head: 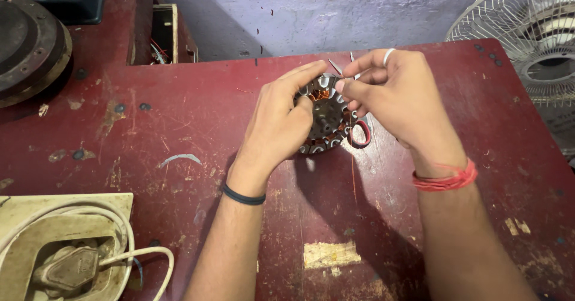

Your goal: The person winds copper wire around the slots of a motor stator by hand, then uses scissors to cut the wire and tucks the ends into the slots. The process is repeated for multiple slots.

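Note:
A round motor stator with copper windings and a metal core rests on the worn red table. My left hand wraps around its left side, fingers reaching over the top edge. My right hand, with a ring on one finger and a red thread at the wrist, holds red-handled scissors against the stator's right side. The scissor tips poke up above the fingers. My right thumb and forefinger pinch together at the stator's top rim; what lies between them is too small to see.
A cream switchboard box with a plug and white cable sits at the near left. A dark round metal disc lies at the far left. A table fan's wire guard stands at the far right.

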